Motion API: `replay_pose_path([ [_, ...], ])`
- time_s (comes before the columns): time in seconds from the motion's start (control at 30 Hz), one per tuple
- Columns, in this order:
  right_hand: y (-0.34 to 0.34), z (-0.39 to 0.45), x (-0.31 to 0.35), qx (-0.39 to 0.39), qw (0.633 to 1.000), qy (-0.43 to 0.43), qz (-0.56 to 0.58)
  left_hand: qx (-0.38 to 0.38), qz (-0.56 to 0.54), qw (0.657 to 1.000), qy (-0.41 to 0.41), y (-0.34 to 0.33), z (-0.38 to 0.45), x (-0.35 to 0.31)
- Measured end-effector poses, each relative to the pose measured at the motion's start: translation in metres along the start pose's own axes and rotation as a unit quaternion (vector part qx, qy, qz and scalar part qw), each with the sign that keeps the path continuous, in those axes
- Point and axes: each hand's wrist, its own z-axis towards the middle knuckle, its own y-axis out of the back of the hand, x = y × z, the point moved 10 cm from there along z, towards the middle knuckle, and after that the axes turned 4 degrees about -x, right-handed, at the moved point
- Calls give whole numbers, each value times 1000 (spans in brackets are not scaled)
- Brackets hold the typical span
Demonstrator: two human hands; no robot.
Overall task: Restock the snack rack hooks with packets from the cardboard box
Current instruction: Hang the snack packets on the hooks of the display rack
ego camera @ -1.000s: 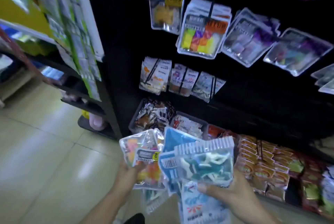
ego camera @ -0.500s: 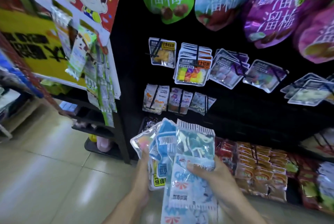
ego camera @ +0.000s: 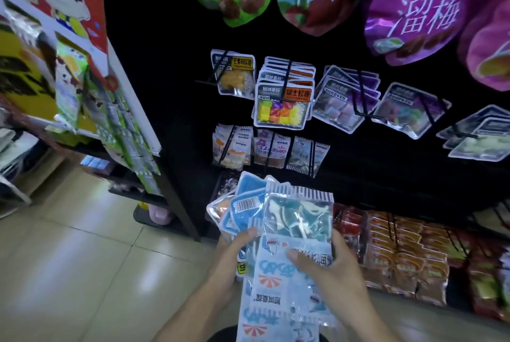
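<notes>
The restocking is looking part-done at most — both hands are carrying a fanned bundle of glossy blue-and-white plastic snack packets [ego camera: 278,234] near the bottom centre, none of them yet on a hook; the cardboard box is not showing in this view. On the black snack rack [ego camera: 386,154] beyond, the thin black wire hooks [ego camera: 287,76] are already bearing rows of clear-windowed candy pouches, so I judge that hanging this bundle is what is left. The left hand [ego camera: 234,253] is reaching up from the near left, its thumb lying over the front of the packets, clasping the back of the fan; the right hand [ego camera: 328,261] is coming in from the near right — thumb across the front packet's white label, fingers curling round its right edge, pinching it.
</notes>
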Motion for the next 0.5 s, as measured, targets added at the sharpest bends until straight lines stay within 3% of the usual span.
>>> replay_pose_path([
  [0.3,34,33,-9,43,999,-20,-6,-48,29,998,-4,-18,12,8],
  [0.5,25,51,-14,68,996,-37,-39,-8,-22,999,28,-32,23,-10],
])
